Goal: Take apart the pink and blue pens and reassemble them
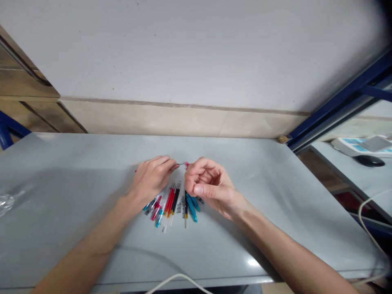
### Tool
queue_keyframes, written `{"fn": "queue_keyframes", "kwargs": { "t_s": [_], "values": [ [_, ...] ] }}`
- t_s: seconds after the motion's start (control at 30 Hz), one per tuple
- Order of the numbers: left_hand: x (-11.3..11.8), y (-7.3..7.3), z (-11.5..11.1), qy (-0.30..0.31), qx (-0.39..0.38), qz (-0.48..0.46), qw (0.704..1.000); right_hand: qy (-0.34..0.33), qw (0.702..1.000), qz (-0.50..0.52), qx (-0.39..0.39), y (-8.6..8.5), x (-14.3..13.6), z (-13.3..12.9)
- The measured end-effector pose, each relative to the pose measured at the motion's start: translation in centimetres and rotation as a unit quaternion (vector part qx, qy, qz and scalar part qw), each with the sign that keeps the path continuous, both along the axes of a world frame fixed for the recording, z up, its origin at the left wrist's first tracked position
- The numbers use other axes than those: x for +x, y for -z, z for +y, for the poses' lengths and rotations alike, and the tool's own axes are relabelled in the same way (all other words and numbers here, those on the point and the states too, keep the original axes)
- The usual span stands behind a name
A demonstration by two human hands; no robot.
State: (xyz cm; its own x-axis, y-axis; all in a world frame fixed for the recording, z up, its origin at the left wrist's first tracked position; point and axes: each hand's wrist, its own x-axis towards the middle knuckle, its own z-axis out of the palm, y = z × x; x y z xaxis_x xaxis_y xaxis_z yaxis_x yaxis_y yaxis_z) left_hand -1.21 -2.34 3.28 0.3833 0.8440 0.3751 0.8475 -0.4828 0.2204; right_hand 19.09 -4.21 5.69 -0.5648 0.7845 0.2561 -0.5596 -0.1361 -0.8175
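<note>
Pen parts (170, 200) between both hands, white cable (179, 276) nearby

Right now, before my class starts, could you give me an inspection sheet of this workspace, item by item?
Surface: grey tabletop, glossy, light glare near the right forearm.
Job's things: red refills, black refills and teal barrels, loosely fanned out.
Clutter: clear, crumpled-looking item at far left; small brown object at the back right corner.
Hands: left hand pinches a thin piece; right hand curled beside a pink piece, grip unclear.
Cables: white cable at the near edge, another at right.
Surroundings: black mouse on a neighbouring surface.
</note>
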Motion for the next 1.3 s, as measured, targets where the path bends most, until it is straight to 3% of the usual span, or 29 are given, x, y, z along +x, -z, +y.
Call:
{"fn": "queue_keyframes", "kwargs": {
  "t_s": [1.3],
  "values": [
    [0.18,-0.15,-0.08,-0.008,-0.018,0.016,1.0,-0.024,1.0,-0.002,0.013,0.19,0.17,0.11]
  ]
}}
